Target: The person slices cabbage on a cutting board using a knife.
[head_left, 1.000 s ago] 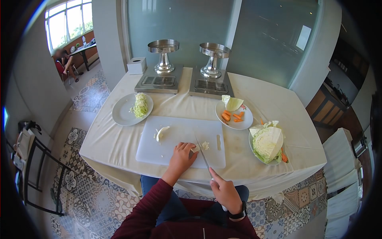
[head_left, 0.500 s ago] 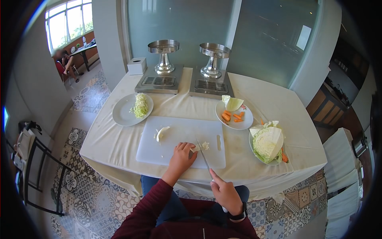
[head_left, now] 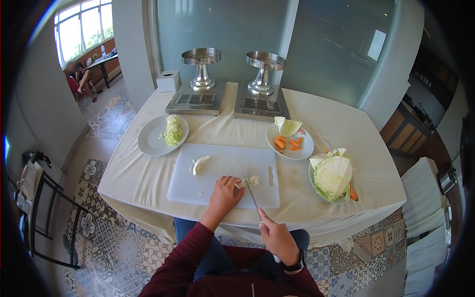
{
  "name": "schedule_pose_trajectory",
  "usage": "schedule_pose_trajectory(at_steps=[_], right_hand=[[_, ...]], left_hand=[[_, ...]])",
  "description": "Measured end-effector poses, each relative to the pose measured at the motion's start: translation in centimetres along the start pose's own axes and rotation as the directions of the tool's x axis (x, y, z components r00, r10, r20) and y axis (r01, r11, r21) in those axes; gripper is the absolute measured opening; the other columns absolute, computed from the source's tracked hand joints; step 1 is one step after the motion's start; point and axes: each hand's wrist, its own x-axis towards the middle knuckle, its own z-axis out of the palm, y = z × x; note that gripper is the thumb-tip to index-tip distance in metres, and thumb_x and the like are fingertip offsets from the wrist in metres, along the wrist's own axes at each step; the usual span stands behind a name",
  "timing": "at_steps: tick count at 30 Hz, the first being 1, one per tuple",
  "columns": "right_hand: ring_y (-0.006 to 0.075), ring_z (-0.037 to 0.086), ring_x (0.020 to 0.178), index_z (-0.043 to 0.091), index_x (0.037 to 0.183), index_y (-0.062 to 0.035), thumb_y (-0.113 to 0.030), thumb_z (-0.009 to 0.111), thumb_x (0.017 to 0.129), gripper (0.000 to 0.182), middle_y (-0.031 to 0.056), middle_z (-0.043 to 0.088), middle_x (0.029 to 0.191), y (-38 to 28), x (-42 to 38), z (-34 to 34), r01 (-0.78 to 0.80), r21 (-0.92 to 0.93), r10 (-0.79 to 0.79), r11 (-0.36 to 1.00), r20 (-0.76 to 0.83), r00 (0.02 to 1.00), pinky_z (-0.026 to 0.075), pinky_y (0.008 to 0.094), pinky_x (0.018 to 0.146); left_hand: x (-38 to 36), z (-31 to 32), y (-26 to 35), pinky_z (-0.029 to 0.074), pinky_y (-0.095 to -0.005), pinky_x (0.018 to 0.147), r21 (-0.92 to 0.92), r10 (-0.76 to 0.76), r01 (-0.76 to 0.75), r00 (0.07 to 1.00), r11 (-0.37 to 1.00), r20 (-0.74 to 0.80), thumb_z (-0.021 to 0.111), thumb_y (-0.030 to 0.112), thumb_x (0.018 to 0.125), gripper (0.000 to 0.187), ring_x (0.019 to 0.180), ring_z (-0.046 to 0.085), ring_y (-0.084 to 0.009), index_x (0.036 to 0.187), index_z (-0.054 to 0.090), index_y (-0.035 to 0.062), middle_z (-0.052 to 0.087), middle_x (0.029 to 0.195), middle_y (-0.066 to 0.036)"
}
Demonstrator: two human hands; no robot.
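My right hand (head_left: 278, 241) is wrapped round the handle of a kitchen knife (head_left: 251, 191), whose blade points away from me over the white cutting board (head_left: 222, 154). Just left of the blade, my left hand (head_left: 225, 194) presses its bent fingers on a small piece of cabbage (head_left: 241, 184), mostly hidden under the fingertips. Finely cut cabbage bits (head_left: 254, 180) lie to the right of the blade. Farther left on the board rests a curved pale cabbage piece (head_left: 200, 165) with a few scraps around it.
A plate (head_left: 149, 138) behind the board's left side holds shredded cabbage (head_left: 172, 131). At right stand a plate (head_left: 297, 154) with carrot pieces (head_left: 280, 143) and a cabbage wedge (head_left: 288, 127), and a large cut cabbage (head_left: 332, 173). Two metal stands (head_left: 202, 74) (head_left: 261, 84) are behind.
The knife has slid slightly forward, its tip now a little farther from me. My left hand keeps its place on the cabbage piece. The whole view has shifted very slightly.
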Motion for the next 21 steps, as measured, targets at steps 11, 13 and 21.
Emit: schedule_pose_trajectory(at_steps=[11,13,21], right_hand=[[0.0466,0.062,0.066,0.048,0.144,-0.0058,-0.017,0.052,0.097,0.049,0.0272,0.062,0.072,0.1,2.6,0.8,-0.091,0.006,0.091,0.996,0.052,0.995,0.048,0.0531,0.063],[0.0435,0.06,0.061,0.05,0.143,-0.0053,-0.016,0.052,0.097,0.048,0.0259,0.058,0.066,0.8,2.8,1.6,0.007,-0.013,-0.007,1.0,-0.028,1.0,0.047,0.0477,0.059],[0.0407,0.06,0.057,0.05,0.143,-0.0057,-0.015,0.053,0.097,0.047,0.0245,0.055,0.063,0.7,1.3,1.1,0.011,-0.009,-0.011,1.0,-0.032,0.999,0.046,0.0436,0.056]], left_hand=[[-0.2,0.2,-0.7,0.047,-0.0431,0.088,-0.017,0.049,-0.049,0.999,0.999,-0.001,0.074,0.012,0.079,0.019,0.098,0.062,-0.0315,0.094,0.065,0.0051,0.069,0.097,-0.009],[-0.1,0.1,-0.5,0.048,-0.0429,0.088,-0.021,0.031,-0.031,0.999,0.999,-0.008,0.075,0.01,0.078,0.019,0.096,0.062,-0.0322,0.093,0.065,0.0041,0.069,0.096,-0.01],[-0.1,0.0,-0.2,0.048,-0.0431,0.089,-0.008,0.01,-0.01,1.0,1.0,0.003,0.074,0.012,0.079,0.02,0.097,0.062,-0.0328,0.096,0.065,0.0048,0.068,0.096,-0.01]])
